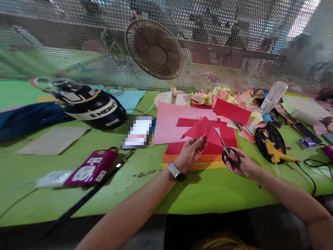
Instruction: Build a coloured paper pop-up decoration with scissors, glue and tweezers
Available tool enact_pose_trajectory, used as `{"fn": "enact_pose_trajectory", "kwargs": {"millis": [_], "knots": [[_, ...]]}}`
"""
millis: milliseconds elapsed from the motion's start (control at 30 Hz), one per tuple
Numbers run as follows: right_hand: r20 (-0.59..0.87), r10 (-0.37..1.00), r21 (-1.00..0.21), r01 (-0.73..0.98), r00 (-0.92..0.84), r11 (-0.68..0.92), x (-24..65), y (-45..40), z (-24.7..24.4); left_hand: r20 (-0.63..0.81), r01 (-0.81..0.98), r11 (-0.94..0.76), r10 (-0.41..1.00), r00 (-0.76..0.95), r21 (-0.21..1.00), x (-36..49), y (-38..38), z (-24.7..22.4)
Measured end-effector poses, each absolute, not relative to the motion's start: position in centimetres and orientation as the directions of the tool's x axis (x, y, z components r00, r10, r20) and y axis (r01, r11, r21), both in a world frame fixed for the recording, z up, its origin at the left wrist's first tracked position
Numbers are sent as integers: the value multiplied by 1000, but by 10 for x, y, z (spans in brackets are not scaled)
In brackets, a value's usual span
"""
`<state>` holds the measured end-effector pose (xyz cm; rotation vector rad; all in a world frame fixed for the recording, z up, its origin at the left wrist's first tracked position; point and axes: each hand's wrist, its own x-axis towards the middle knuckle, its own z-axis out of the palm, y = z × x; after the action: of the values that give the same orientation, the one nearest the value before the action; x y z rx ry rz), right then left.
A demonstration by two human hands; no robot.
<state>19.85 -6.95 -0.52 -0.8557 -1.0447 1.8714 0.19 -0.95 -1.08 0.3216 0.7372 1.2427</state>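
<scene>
My left hand (191,152) pinches a folded red piece of paper (199,129) by its lower edge, thumb on top. In my right hand (241,163) are scissors (227,148) with black handles, fingers through the loops. Their blades point up and left, beside the right edge of the folded paper; whether they touch it I cannot tell. Beneath both hands lies a stack of red, orange and yellow sheets (210,158). A pink sheet (166,125) and a red strip (186,122) lie just behind.
A beige fan (158,52) stands at the back, beside crumpled paper scraps (223,95). To the left are a phone (139,132), a purple power strip (92,166) and a large black bottle (96,107). On the right, a yellow glue gun (277,152) rests on a black palette (262,142).
</scene>
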Motion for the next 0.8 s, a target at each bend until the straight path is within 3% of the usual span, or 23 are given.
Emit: {"fn": "enact_pose_trajectory", "kwargs": {"millis": [800], "knots": [[-147,886,-879,-353,-439,-321,200,-69,-9,-315,-747,332,933,173,576,4,-12,-13]]}}
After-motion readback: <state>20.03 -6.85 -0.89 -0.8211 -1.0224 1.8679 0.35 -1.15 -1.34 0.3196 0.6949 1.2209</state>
